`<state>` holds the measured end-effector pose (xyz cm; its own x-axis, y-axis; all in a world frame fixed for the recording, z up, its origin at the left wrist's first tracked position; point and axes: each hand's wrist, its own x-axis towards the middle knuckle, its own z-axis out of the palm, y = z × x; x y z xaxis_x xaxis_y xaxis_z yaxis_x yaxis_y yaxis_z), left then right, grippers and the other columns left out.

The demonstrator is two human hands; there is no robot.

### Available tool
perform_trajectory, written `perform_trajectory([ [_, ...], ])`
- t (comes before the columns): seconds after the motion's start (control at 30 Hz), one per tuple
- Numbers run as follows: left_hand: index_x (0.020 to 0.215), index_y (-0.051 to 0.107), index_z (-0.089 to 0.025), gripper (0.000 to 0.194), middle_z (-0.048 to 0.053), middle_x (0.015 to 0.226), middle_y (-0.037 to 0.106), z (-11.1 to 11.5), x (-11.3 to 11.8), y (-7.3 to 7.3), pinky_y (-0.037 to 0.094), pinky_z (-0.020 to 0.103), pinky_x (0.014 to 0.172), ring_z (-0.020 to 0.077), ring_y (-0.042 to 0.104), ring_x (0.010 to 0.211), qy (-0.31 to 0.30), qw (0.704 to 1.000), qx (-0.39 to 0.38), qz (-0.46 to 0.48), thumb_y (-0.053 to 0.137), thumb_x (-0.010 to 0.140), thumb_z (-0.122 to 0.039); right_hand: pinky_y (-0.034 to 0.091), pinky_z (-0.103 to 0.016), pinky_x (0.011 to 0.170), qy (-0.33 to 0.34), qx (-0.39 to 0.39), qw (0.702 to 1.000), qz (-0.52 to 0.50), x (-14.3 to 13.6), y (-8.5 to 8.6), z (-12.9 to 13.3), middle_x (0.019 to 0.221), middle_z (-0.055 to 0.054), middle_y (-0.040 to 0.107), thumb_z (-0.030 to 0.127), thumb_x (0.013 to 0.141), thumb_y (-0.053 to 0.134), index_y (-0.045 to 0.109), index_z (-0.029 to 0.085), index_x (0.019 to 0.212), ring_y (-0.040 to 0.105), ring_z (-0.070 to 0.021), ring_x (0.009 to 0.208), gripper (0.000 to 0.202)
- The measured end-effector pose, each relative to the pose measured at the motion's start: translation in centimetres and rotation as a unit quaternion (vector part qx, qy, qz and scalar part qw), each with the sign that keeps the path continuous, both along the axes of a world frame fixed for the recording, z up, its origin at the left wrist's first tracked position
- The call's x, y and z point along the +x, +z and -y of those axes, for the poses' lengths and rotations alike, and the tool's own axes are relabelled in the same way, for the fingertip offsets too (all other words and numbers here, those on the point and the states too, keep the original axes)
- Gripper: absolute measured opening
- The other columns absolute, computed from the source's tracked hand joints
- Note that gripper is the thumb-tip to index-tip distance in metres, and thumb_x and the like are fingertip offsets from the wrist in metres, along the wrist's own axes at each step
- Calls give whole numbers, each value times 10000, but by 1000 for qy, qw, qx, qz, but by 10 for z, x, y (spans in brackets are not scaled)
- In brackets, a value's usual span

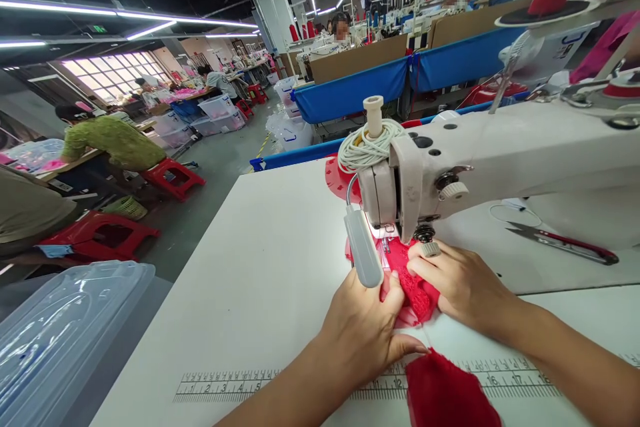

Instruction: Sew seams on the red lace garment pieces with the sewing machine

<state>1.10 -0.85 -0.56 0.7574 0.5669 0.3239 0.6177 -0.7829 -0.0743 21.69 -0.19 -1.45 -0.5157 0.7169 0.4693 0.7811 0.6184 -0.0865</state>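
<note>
Both hands are pressing a piece of red lace cloth (417, 283) flat on the white table (260, 280), right under the needle part of the sewing machine (500, 160). The left hand (363, 333) lies flat with its fingers spread on the near side of the cloth, not gripping it. The right hand (463, 283) rests on the other side with its fingers pushing down on the lace. To do this well, I think both hands should keep the cloth smooth and feed it slowly and straight, with fingertips kept away from the needle. A second piece of red cloth (445, 393) lies close to the person, over the ruler (220, 385) printed on the table. So there are two red pieces, one sewing machine, one pair of scissors (560, 243) lying behind the right hand, and one clear plastic box lid (65, 327) at the left.
</note>
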Motion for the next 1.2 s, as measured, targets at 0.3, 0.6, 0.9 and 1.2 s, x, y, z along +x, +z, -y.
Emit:
perform_trajectory([
  [0.3,1102,581,-110,892,216,1093,595,6,1,3,474,405,685,323,580,936,2,1000,23,-13,60,824,-778,326,-284,578,-2,28,1000,0,1,1,-1,667,-20,502,-52,541,361,492,192,687,400,-185,636,313],
  [0.6,1135,600,-96,925,244,1078,605,9,0,-2,471,517,772,368,583,972,20,999,31,-6,109,807,-808,340,-285,580,1,27,1000,-11,1,0,-1,652,-22,506,-57,530,345,523,184,686,388,-182,616,338],
  [0.9,1166,594,-73,947,253,1150,602,5,0,-5,460,537,822,417,537,1117,23,997,68,-5,100,815,-800,332,-271,571,0,32,999,-27,-1,1,-4,641,-28,467,-67,545,342,540,180,680,389,-187,644,344],
  [1.2,1136,594,-60,982,239,1193,587,1,4,-4,477,489,826,370,546,1123,25,997,65,19,-2,816,-773,370,-288,596,-15,7,1000,-12,2,2,-3,827,-76,572,-21,623,390,609,167,807,491,-208,734,342],
])
